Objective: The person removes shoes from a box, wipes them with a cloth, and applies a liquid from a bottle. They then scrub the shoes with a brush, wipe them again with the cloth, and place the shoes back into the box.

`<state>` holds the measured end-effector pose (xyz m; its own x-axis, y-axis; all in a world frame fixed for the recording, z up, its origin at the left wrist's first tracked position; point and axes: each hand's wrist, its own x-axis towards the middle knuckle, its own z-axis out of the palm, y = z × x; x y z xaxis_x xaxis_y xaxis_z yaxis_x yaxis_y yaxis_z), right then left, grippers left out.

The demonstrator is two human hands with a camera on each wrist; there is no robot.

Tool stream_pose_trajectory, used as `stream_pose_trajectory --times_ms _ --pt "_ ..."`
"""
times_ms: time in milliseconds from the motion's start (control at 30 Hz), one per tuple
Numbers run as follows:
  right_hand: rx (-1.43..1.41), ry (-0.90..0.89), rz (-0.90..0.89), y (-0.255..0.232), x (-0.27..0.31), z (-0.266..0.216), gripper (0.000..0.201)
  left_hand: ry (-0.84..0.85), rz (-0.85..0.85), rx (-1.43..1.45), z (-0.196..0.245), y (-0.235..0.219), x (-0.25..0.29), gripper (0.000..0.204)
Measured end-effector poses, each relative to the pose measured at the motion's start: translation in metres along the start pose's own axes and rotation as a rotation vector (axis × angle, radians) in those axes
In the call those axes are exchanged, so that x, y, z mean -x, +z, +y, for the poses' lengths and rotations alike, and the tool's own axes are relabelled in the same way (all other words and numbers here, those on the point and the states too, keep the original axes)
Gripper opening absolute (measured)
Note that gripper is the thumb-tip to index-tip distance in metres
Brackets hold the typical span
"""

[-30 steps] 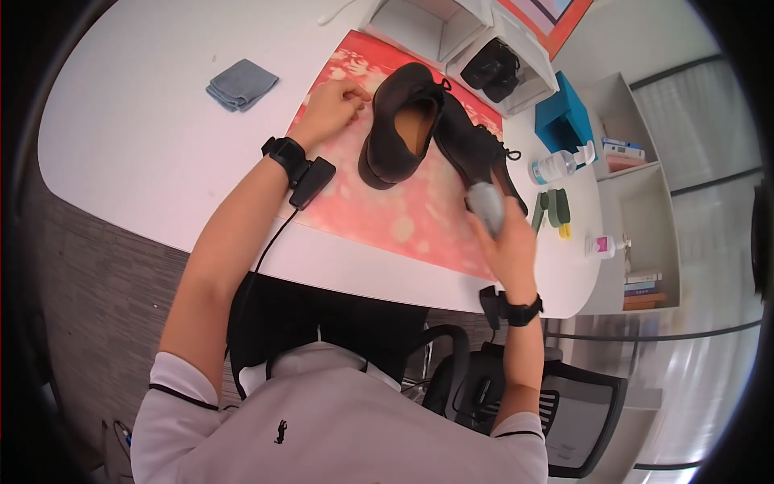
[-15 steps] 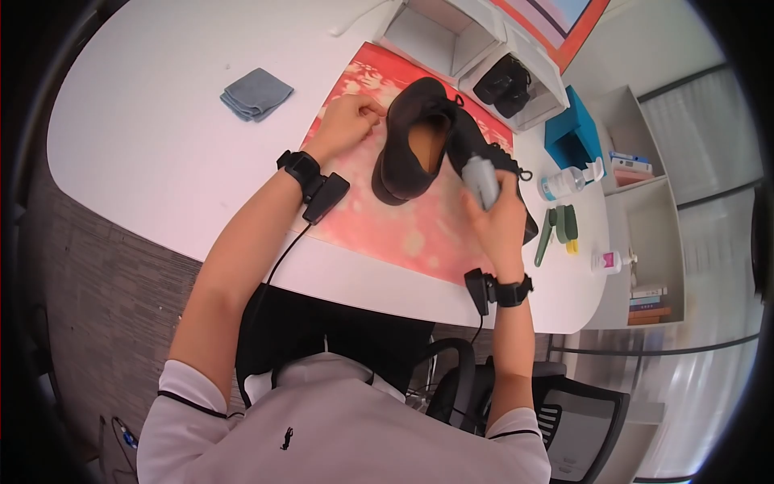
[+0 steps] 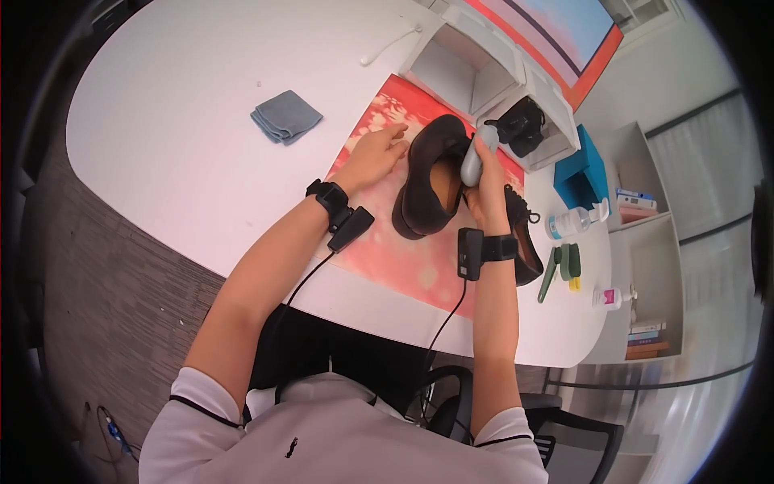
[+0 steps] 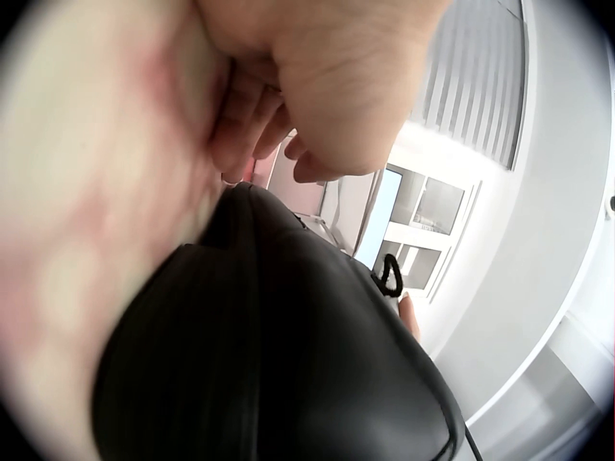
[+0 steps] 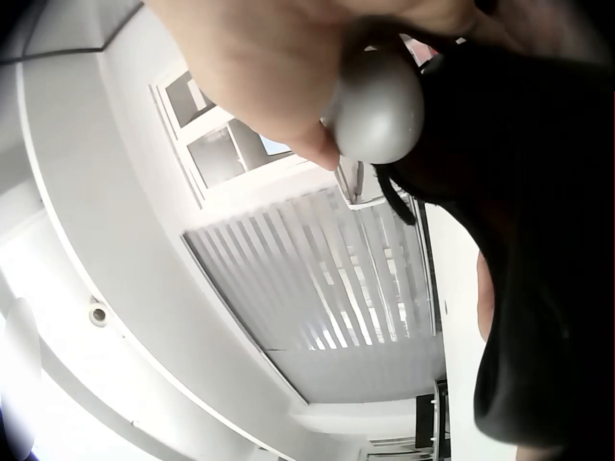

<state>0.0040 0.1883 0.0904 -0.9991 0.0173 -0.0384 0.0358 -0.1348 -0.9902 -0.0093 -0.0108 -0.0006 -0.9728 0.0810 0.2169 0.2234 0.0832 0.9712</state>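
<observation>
Two black lace-up shoes lie on a red and pink mat (image 3: pixel 403 270). My left hand (image 3: pixel 369 160) is beside the outer side of the left shoe (image 3: pixel 418 181), fingers loosely bent and holding nothing; the left wrist view has them close by the black leather (image 4: pixel 317 327). In my right hand (image 3: pixel 490 194) I grip a smooth grey object (image 3: pixel 471 169) with a rounded end, of a kind that the frames leave unclear. It is over the lace side of the left shoe. Hand and forearm partly cover the right shoe (image 3: pixel 526 262).
White open boxes (image 3: pixel 451 64) stand behind the mat, one with black shoes (image 3: pixel 524 125) in it. A folded grey cloth (image 3: pixel 286 117) lies at left. To the right are a pump bottle (image 3: pixel 568 223), green brushes (image 3: pixel 570 260), a teal box (image 3: pixel 582 173) and another bottle (image 3: pixel 606 298).
My right hand has carried the grey object from over the right shoe, away from me and leftward to the left shoe's laces. The left hand stays beside the left shoe; the head view has shifted.
</observation>
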Motion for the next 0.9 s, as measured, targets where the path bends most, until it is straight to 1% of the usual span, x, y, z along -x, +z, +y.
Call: stream_pose_trajectory --times_ms 33,100,167,200,300,400,500,533,600,633,667,767,800,900 --pt "0.019 -0.031 -0.012 0.001 0.004 0.001 0.044 0.002 0.004 0.043 0.002 -0.001 0.001 0.048" --pt "0.037 -0.008 -0.025 0.002 0.010 0.000 0.040 0.010 0.007 0.129 0.006 0.000 0.002 0.050" --pt "0.067 0.002 -0.055 -0.002 0.011 0.000 0.035 -0.080 0.022 0.335 0.006 -0.003 -0.002 0.049" --pt "0.031 0.007 -0.072 -0.004 0.012 -0.001 0.037 -0.125 0.031 0.438 0.005 -0.006 -0.003 0.048" --pt "-0.052 0.013 -0.072 -0.004 0.019 -0.005 0.040 -0.163 0.107 0.467 0.011 -0.011 -0.001 0.045" --pt "-0.119 0.099 -0.145 0.003 0.035 -0.017 0.051 -0.159 0.165 0.483 0.004 -0.016 -0.005 0.046" --pt "-0.234 0.183 -0.137 0.012 0.046 -0.015 0.051 -0.089 0.174 0.312 0.007 -0.012 -0.003 0.041" --pt "-0.234 0.189 -0.183 0.008 0.041 -0.009 0.046 -0.067 0.202 0.333 0.006 -0.010 -0.004 0.039" --pt "-0.190 0.153 -0.177 -0.004 0.035 -0.005 0.043 -0.023 0.265 0.379 0.004 -0.007 -0.005 0.036" --pt "-0.167 0.140 -0.172 -0.007 0.034 -0.005 0.042 -0.017 0.261 0.368 0.004 -0.006 -0.006 0.035" --pt "-0.098 0.060 -0.046 -0.013 0.020 -0.002 0.040 -0.013 0.256 0.357 0.005 -0.006 -0.005 0.035" --pt "0.282 -0.118 -0.035 -0.029 -0.016 0.000 0.045 -0.021 0.238 0.284 0.004 -0.006 -0.004 0.033" --pt "0.369 -0.188 0.051 -0.029 -0.029 0.006 0.049 -0.025 0.235 0.254 0.003 -0.007 -0.005 0.031" --pt "0.425 -0.238 0.043 -0.007 -0.032 0.003 0.053 0.014 0.219 0.238 -0.004 -0.007 -0.008 0.026"
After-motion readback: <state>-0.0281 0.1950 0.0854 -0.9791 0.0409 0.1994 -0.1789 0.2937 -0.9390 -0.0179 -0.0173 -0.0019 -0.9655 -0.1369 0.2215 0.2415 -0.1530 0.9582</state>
